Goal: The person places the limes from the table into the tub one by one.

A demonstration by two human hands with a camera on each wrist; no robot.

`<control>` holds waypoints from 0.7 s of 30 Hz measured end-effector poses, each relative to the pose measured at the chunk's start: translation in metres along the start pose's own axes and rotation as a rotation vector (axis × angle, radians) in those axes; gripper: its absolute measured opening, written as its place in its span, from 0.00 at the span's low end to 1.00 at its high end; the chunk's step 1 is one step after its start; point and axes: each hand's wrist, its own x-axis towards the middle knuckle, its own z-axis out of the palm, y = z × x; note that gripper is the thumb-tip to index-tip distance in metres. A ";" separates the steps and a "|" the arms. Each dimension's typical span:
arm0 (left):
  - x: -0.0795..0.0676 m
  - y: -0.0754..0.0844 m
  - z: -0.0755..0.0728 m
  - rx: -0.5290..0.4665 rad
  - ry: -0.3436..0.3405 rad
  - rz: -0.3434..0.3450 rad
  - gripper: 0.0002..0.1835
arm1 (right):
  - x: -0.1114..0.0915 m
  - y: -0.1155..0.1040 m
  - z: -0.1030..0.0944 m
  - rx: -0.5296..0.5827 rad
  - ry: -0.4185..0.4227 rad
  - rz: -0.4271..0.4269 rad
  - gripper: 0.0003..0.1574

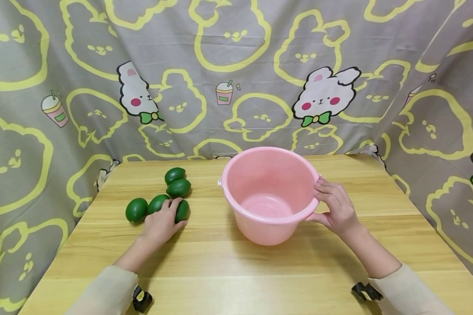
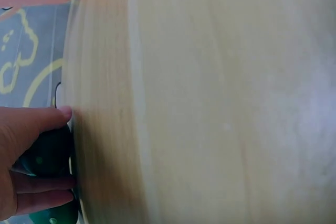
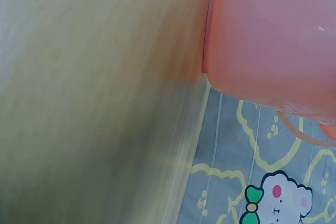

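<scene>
The left hand (image 1: 162, 224) pinches with its fingers a green fruit (image 1: 184, 211), the right hand (image 1: 337, 209) the rim (image 1: 268, 221) of a pink bucket (image 1: 266, 232); the surface (image 1: 208, 214) between gives room.

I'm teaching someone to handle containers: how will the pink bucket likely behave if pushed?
The pink bucket is probably light for its size: it looks like plastic and nothing lies inside. It might tip if pushed high, since it narrows downward. The right hand gripping its rim could steady it.
</scene>
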 end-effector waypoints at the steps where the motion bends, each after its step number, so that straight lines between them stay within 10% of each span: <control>1: 0.000 0.001 0.000 0.005 0.004 0.006 0.39 | 0.000 0.000 0.000 0.000 0.000 0.000 0.40; 21: -0.004 0.018 -0.002 0.040 0.117 0.195 0.35 | -0.001 -0.001 0.001 -0.001 -0.010 0.010 0.39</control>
